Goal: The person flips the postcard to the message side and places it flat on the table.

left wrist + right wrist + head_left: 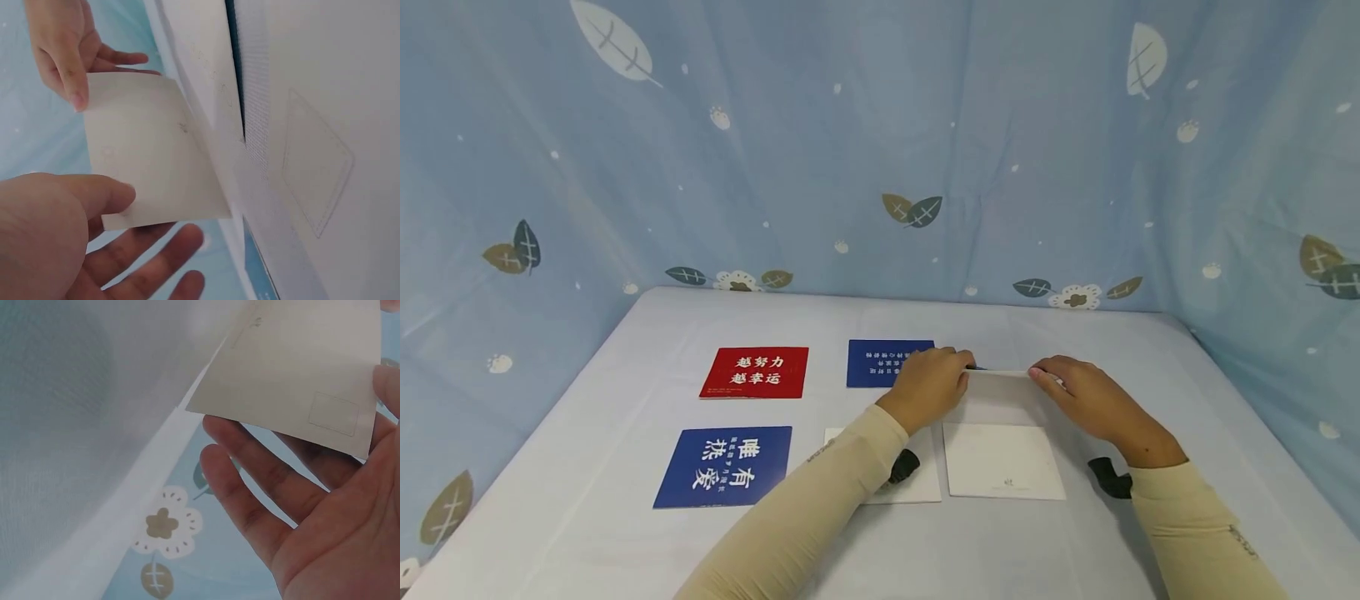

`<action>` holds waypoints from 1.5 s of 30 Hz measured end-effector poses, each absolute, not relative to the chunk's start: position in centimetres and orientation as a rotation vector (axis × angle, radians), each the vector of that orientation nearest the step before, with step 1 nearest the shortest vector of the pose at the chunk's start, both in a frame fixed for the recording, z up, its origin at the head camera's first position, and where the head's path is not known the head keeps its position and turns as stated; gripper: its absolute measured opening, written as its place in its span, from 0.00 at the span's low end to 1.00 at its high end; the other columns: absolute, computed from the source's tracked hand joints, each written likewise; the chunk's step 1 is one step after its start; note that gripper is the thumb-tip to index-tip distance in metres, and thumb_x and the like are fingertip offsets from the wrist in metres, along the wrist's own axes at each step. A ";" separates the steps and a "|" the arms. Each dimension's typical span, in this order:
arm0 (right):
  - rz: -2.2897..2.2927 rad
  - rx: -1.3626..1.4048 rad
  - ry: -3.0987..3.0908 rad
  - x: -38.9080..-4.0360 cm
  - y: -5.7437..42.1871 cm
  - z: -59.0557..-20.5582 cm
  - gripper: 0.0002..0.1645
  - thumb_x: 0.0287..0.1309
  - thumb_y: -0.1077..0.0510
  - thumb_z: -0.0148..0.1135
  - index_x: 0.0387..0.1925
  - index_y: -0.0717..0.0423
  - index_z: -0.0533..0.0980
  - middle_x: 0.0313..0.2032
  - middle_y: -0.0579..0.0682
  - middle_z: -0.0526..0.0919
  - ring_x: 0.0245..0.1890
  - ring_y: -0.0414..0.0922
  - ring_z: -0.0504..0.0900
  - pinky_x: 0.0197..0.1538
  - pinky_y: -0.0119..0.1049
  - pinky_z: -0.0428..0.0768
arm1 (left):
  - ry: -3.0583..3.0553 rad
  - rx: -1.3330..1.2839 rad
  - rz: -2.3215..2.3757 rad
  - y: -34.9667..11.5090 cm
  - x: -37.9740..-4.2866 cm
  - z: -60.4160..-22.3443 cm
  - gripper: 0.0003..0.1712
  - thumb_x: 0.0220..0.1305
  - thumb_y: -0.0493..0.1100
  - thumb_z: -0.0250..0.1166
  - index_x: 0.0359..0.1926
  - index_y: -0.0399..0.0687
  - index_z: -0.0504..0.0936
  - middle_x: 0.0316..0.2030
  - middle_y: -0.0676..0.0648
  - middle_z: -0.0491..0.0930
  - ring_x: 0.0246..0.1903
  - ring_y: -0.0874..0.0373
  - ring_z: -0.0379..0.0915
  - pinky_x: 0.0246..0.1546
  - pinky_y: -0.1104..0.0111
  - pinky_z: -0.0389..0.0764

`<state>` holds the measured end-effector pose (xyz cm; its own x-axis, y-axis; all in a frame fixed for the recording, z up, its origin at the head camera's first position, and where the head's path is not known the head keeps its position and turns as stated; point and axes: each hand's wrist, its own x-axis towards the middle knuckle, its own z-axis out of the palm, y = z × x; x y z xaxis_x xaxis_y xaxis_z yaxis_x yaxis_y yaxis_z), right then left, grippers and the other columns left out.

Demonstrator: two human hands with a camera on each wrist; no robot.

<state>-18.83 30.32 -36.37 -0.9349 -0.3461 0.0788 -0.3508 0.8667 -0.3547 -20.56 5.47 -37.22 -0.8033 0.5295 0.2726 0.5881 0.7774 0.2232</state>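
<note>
A white postcard (1000, 402) is raised on edge over the table, its pale back towards me. My left hand (928, 383) pinches its upper left corner, thumb on the pale side in the left wrist view. At the opposite upper corner my right hand (1086, 402) grips it, fingers behind and the thumb in front. The right wrist view shows a small printed stamp box on the postcard (294, 375). Just in front of it, another white postcard (1003, 467) lies flat. A blue card (876, 367) with white characters lies beside my left hand, which partly covers it.
On the left lie a red card (754, 372) and a larger-looking blue card (724, 467). One more white card (925, 479) lies partly beneath my left forearm. Black wrist mounts (1108, 479) show at both wrists. A blue leaf-print curtain (850, 150) hangs behind the white-covered table (587, 533).
</note>
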 end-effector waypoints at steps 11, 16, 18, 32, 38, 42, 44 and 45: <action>0.609 0.537 -2.996 -19.0 30.5 -36.2 0.26 0.77 0.47 0.47 0.55 0.63 0.78 0.45 0.58 0.86 0.41 0.49 0.83 0.47 0.53 0.82 | -2.799 -0.805 -0.794 5.5 -20.8 -37.0 0.13 0.72 0.38 0.59 0.53 0.47 0.85 0.45 0.49 0.87 0.42 0.60 0.83 0.45 0.72 0.83; 0.636 0.502 -2.985 -19.0 30.4 -36.2 0.26 0.77 0.46 0.47 0.55 0.63 0.78 0.46 0.59 0.86 0.40 0.49 0.83 0.46 0.54 0.82 | -2.774 -0.783 -0.811 5.5 -20.9 -37.0 0.13 0.73 0.38 0.59 0.53 0.47 0.85 0.48 0.48 0.87 0.44 0.60 0.84 0.46 0.72 0.83; 0.672 0.487 -2.995 -19.0 30.4 -36.3 0.28 0.76 0.43 0.47 0.56 0.62 0.78 0.50 0.61 0.85 0.42 0.50 0.84 0.47 0.54 0.83 | -2.771 -0.774 -0.817 5.5 -20.9 -37.0 0.13 0.73 0.38 0.59 0.53 0.47 0.85 0.48 0.49 0.87 0.43 0.61 0.84 0.44 0.73 0.83; 0.686 0.512 -2.910 -19.4 30.5 -36.6 0.21 0.66 0.64 0.56 0.59 0.64 0.73 0.50 0.61 0.82 0.32 0.45 0.77 0.33 0.37 0.79 | -2.714 -0.752 -0.907 5.5 -20.8 -36.9 0.14 0.72 0.38 0.60 0.56 0.48 0.82 0.47 0.49 0.87 0.23 0.66 0.71 0.26 0.80 0.72; 0.704 0.477 -2.864 -19.5 30.5 -36.6 0.22 0.64 0.65 0.59 0.59 0.64 0.73 0.41 0.58 0.81 0.29 0.44 0.75 0.29 0.32 0.77 | -2.721 -0.719 -0.987 5.3 -20.8 -37.0 0.21 0.70 0.37 0.62 0.62 0.52 0.77 0.37 0.51 0.85 0.23 0.66 0.71 0.24 0.79 0.72; 0.738 0.461 -2.839 -19.5 30.5 -36.8 0.24 0.63 0.66 0.60 0.61 0.63 0.73 0.36 0.57 0.80 0.27 0.45 0.74 0.25 0.32 0.76 | -2.733 -0.712 -0.994 5.3 -20.8 -37.1 0.26 0.69 0.36 0.63 0.66 0.53 0.73 0.31 0.52 0.80 0.20 0.65 0.69 0.21 0.78 0.70; 0.760 0.460 -2.827 -19.5 30.5 -36.8 0.25 0.64 0.67 0.61 0.62 0.62 0.72 0.37 0.57 0.79 0.27 0.45 0.74 0.25 0.31 0.75 | -2.746 -0.707 -0.980 5.4 -20.8 -37.1 0.28 0.68 0.37 0.64 0.67 0.53 0.71 0.29 0.53 0.78 0.18 0.65 0.66 0.18 0.77 0.68; 0.774 0.461 -2.822 -19.5 30.5 -36.9 0.26 0.64 0.67 0.61 0.63 0.62 0.72 0.37 0.57 0.79 0.27 0.45 0.74 0.25 0.31 0.75 | -2.755 -0.703 -0.966 5.4 -20.8 -37.1 0.28 0.68 0.37 0.64 0.67 0.53 0.70 0.28 0.52 0.78 0.16 0.65 0.65 0.18 0.77 0.67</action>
